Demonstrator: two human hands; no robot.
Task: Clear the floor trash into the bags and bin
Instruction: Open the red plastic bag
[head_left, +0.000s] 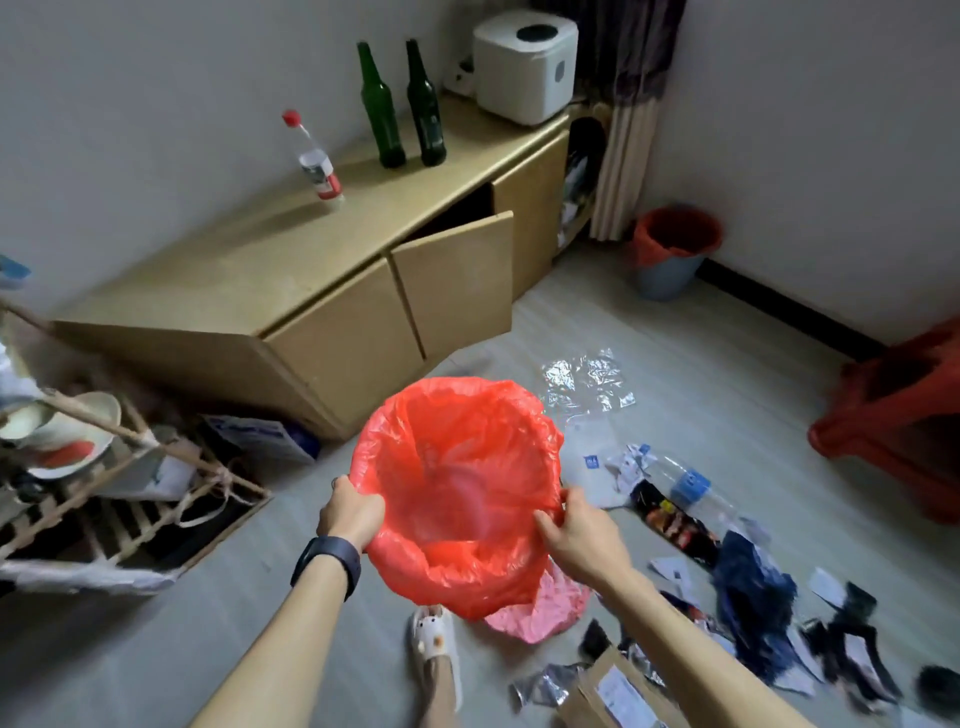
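Observation:
A red plastic bag hangs open in front of me, its mouth spread wide. My left hand grips the bag's left rim and my right hand grips its right rim. Trash lies on the floor to the right: clear crinkled plastic, an empty plastic bottle, a dark snack wrapper, blue crumpled plastic, paper scraps and a cardboard piece. A pink bag lies under the red one. A blue bin with a red liner stands in the far corner.
A low wooden cabinet with one door ajar runs along the left wall, carrying two green bottles, a water bottle and a white appliance. A wooden rack stands at left. A red stool is at right. My slippered foot is below the bag.

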